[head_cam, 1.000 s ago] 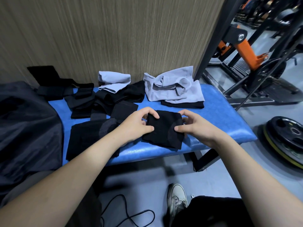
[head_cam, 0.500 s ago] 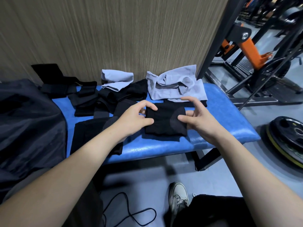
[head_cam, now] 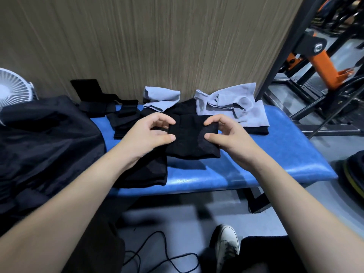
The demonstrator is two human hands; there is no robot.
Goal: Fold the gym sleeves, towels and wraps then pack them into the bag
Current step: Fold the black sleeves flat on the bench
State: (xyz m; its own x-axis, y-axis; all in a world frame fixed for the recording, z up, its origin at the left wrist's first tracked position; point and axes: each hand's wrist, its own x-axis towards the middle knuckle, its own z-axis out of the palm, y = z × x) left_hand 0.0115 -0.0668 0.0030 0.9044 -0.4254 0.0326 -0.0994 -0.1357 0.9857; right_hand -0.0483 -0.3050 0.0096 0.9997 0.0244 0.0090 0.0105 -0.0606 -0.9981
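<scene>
A folded black sleeve (head_cam: 192,140) is held just above the blue bench (head_cam: 275,154), near its middle. The left hand (head_cam: 149,134) pinches its left edge between thumb and curled fingers; the right hand (head_cam: 226,134) pinches the right edge the same way. Half a second ago the sleeve sat lower, nearer the bench's front edge. Two grey pieces, one small (head_cam: 161,99) and one larger towel (head_cam: 232,105), lie behind by the wall. One black bag (head_cam: 43,142) sits at the left.
</scene>
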